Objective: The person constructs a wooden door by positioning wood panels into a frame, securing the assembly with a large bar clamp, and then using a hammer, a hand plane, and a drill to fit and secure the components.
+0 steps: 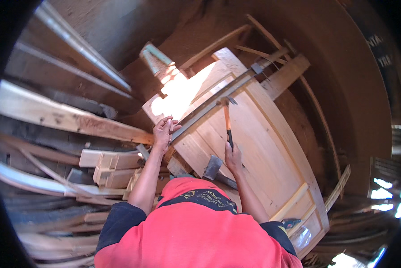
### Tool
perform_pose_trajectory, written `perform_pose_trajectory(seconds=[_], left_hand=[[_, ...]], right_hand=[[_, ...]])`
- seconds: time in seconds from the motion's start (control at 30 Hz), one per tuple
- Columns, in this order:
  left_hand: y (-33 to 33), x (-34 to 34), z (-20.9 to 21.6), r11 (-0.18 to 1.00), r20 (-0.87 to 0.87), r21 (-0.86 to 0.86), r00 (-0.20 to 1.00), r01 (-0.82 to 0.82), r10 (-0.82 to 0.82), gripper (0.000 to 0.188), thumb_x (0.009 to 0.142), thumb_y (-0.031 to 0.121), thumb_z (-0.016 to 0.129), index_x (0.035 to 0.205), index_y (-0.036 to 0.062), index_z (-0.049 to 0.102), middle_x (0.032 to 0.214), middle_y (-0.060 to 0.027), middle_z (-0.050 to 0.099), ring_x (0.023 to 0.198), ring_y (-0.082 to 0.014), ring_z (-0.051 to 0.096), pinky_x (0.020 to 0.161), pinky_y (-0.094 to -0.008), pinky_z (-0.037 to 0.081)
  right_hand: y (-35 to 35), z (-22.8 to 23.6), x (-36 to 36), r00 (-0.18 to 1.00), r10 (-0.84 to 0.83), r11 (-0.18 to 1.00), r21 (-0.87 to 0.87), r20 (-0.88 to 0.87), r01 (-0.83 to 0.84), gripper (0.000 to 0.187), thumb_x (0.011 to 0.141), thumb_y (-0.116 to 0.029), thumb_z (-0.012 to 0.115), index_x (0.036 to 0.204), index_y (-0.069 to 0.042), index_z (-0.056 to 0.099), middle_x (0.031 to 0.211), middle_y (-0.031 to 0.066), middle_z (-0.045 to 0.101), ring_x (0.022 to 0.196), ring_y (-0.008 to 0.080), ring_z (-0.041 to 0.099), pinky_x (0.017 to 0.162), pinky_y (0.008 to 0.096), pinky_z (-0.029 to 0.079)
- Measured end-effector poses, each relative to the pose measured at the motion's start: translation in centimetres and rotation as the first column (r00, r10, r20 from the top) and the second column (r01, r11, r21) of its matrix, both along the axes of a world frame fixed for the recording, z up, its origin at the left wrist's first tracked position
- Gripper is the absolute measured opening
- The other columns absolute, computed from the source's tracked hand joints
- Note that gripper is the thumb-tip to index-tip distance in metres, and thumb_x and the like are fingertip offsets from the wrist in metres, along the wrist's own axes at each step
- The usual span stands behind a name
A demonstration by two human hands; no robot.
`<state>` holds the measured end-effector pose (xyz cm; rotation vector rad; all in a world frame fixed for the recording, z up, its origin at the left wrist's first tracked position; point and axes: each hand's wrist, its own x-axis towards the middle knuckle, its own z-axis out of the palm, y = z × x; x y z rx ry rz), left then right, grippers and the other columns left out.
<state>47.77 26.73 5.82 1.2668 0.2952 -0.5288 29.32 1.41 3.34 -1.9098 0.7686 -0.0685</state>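
Observation:
My right hand (pixel 233 157) grips a claw hammer (pixel 227 118) by its dark handle end. The hammer's head is over a pale wooden panel, which looks like a door (pixel 263 138), close to a long metal bar clamp (pixel 218 99) lying across it. My left hand (pixel 163 130) is at the near left end of the bar clamp, with thumb and fingertips drawn together. Whatever they hold is too small to make out. A mallet with a dark block head (pixel 213 167) lies on the panel between my forearms.
Long planks (pixel 66 114) and short wood pieces (pixel 113 161) are piled on the left. Metal bars (pixel 82 44) lean at upper left. A greenish object (pixel 153 58) stands beyond the brightly sunlit panel corner. Thin wooden strips (pixel 316 102) run along the right side.

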Motion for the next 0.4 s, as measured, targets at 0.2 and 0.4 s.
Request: perform_pose_trajectory(seconds=[0.2,0.4], left_hand=[[-12.0,7.9,-1.9,0.985,0.076,0.033,0.983,0.167,-0.169,0.032,0.101,0.01,0.053,0.131,0.0013,0.056,0.111,-0.0116,0.069,0.088,-0.0132,0.07,0.044,-0.0172,0.042],[-24.9,19.9,-9.0,0.941,0.388,0.256,0.868,0.222,-0.311,0.037,0.098,0.015,0.062,0.133,0.0023,0.058,0.108,-0.0087,0.07,0.091,-0.0128,0.066,0.075,-0.0224,0.051]], right_hand=[[-4.1,-1.0,-7.0,0.937,-0.349,0.937,-0.005,-0.014,0.349,0.032,0.103,-0.035,0.051,0.088,-0.007,0.052,0.058,-0.0043,0.044,0.044,0.0067,0.042,0.04,0.026,0.035],[-4.2,-1.6,-9.4,0.818,-0.546,0.791,0.21,-0.181,0.575,0.031,0.101,-0.036,0.052,0.103,-0.006,0.061,0.064,0.0022,0.057,0.055,0.0171,0.055,0.053,0.0335,0.047]])
